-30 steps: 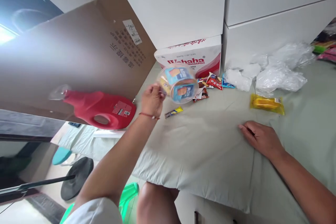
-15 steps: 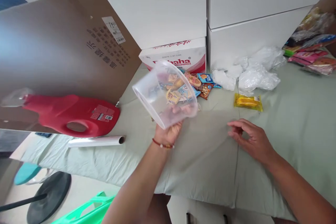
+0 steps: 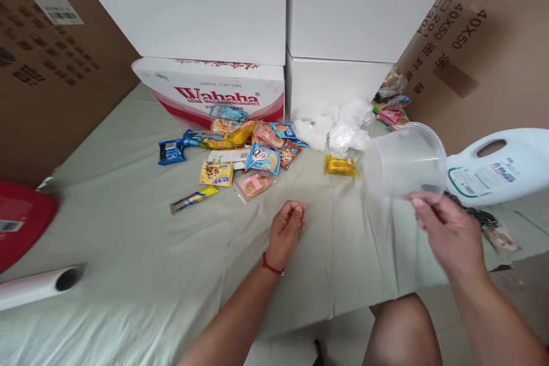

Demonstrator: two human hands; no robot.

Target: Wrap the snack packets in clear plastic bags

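Observation:
My right hand (image 3: pixel 457 234) grips the rim of a translucent plastic tub (image 3: pixel 405 163) between thumb and fingers, holding it tilted above the right side of the cloth. The tub looks blurred, and I see nothing inside it. Over the middle of the cloth, my left hand (image 3: pixel 288 226) is closed with its fingers curled in, and no object shows in it. Beyond it lies a loose pile of wrapped snacks, among them a light blue packet (image 3: pixel 262 158), a yellow cookie packet (image 3: pixel 217 172) and a pink-toned packet (image 3: pixel 254 185). One yellow packet (image 3: pixel 340 166) lies apart, left of the tub.
Crumpled clear plastic bags (image 3: pixel 338 131) lie before the white boxes (image 3: pixel 338 86). A Wahaha carton (image 3: pixel 214 88) stands behind the snacks. A pale blue bottle (image 3: pixel 506 166) lies at right; a red jug (image 3: pixel 23 223) and a white roll (image 3: pixel 38 287) are at left.
The tub has gone from my left hand to my right and moved to the right. My left hand has closed. The view has swung right, bringing in the pale blue bottle.

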